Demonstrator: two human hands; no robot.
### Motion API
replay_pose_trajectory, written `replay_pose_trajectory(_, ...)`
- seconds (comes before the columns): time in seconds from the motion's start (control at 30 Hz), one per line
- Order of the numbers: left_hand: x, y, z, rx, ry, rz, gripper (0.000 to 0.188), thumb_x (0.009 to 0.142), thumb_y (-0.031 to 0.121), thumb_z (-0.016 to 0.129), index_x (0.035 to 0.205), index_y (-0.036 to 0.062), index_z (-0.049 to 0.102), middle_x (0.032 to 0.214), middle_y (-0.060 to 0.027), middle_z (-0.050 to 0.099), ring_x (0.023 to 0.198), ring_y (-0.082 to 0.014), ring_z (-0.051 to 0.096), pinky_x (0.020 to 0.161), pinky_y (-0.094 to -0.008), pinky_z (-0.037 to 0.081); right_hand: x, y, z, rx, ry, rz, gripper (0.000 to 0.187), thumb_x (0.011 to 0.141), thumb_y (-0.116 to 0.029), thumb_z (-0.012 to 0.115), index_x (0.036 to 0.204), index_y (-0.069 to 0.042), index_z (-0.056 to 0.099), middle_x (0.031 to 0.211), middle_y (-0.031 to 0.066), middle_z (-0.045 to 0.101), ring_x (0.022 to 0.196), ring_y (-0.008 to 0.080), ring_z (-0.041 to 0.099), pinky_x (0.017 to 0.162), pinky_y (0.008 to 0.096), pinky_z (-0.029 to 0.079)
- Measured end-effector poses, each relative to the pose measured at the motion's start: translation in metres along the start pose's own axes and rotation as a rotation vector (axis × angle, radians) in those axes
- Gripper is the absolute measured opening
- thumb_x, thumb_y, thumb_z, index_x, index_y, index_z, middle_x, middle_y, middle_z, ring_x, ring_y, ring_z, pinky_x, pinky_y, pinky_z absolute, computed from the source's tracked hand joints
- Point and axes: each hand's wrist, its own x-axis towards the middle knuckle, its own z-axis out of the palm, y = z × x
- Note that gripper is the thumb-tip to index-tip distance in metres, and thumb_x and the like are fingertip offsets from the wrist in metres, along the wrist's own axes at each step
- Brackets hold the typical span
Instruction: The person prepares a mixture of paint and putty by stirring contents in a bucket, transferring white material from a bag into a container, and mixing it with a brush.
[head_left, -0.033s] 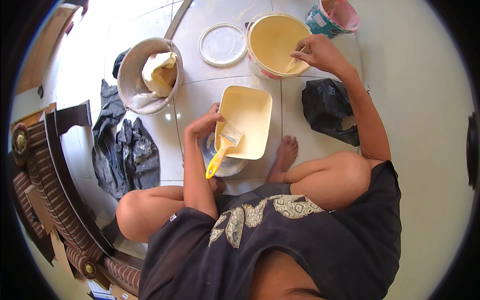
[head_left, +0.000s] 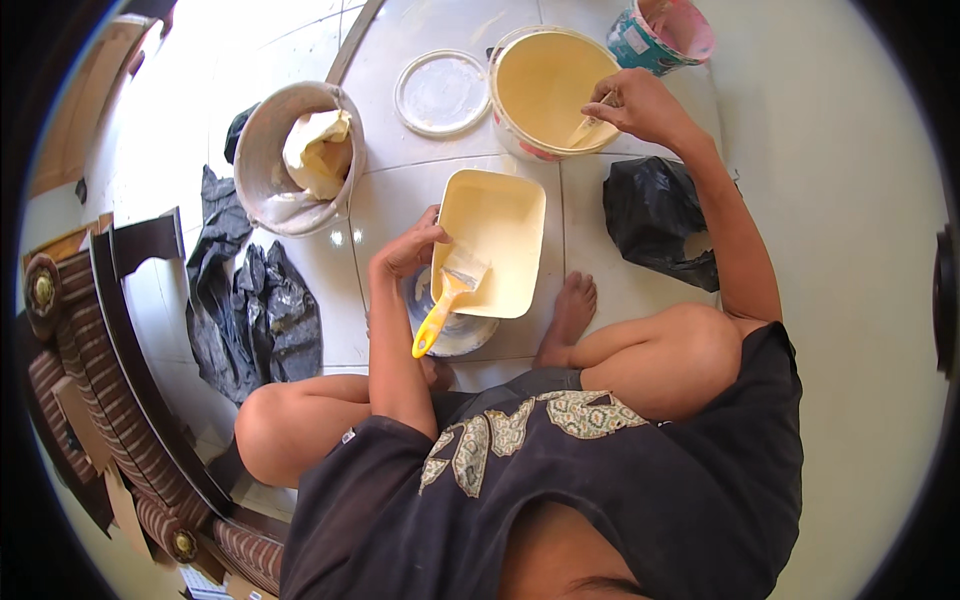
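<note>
Pale floor tiles [head_left: 400,200] spread beneath the work, and a person sits low over them with bent knees apart.

Nearest the middle lies the cream rectangular tray [head_left: 505,230], in front of the person, its long axis running roughly away from the body. The left hand [head_left: 412,247] grips it by the left wall, thumb over the rim; the fingers underneath are hidden. A yellow-handled brush [head_left: 434,322] leans across the tray's near left corner, bristles inside, handle slanting out toward the person and to the left. It lies just below the left thumb, so that hand is much the nearer to it.

Beyond the tray and to its right stands the cream-coated bucket [head_left: 508,135], apart from it. The right hand [head_left: 632,105] is over the bucket's right rim, its fingers closed on a pale slim tool [head_left: 590,127], whose long axis slants down and leftward from the grasp, into the mouth. Whether its tip touches the wall cannot be told.

Under the tray shows a round grey container [head_left: 468,338]; contact between them is unclear. Farther out, a round lid [head_left: 442,92] lies left of the bucket, a teal pail [head_left: 632,43] stands behind it, black plastic [head_left: 650,205] sits near the right forearm, and a greyish bucket [head_left: 250,180] holds a cream bundle [head_left: 320,155].
</note>
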Motion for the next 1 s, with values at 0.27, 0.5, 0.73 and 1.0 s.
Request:
replay_pose_trajectory(0.27,0.07,-0.01,0.047,-0.057,-0.181,-0.157,0.083,0.077,0.023,0.063,0.145,0.0026,0.019,0.124,-0.0148,0.05,0.105,-0.0242,0.06,0.085,-0.0401,0.054,0.005,0.024,0.022,0.008,0.267,-0.061,0.027,0.082,-0.029,0.072,0.092,-0.004,0.074,0.073,0.0179,0.069,0.065,0.0294,0.066,0.065,0.0364,0.051)
replay_pose_trajectory(0.5,0.065,-0.02,0.069,-0.051,-0.014,-0.113,0.097,0.08,0.009,0.068,0.149,0.0014,0.0,0.141,-0.0195,0.035,0.132,-0.0327,0.043,0.107,-0.0518,0.043,-0.013,0.003,0.012,0.045,-0.048,0.061,0.026,0.088,-0.029,0.07,0.093,-0.004,0.074,0.081,0.0138,0.071,0.064,0.0262,0.065,0.064,0.0357,0.051)
replay_pose_trajectory(0.73,0.069,-0.017,0.056,0.045,-0.056,-0.133,0.133,0.071,0.044,0.086,0.151,0.0024,-0.011,0.153,-0.0282,0.025,0.138,-0.0359,0.038,0.109,-0.0528,0.039,-0.007,0.03,0.032,-0.083,0.222,-0.007,0.033,0.089,-0.037,0.068,0.101,-0.007,0.072,0.081,0.0114,0.071,0.076,0.0265,0.069,0.068,0.0343,0.051)
replay_pose_trajectory(1.0,0.03,0.025,0.008,-0.181,-0.335,0.496,0.147,0.047,0.072,0.085,0.155,0.0107,0.006,0.145,-0.022,0.038,0.124,-0.0331,0.052,0.092,-0.0387,0.052,-0.033,0.001,-0.014,-0.237,-0.099,0.416,0.083,0.074,-0.059,0.074,0.137,-0.011,0.05,0.098,0.0174,0.069,0.093,0.0312,0.067,0.082,0.0407,0.05)
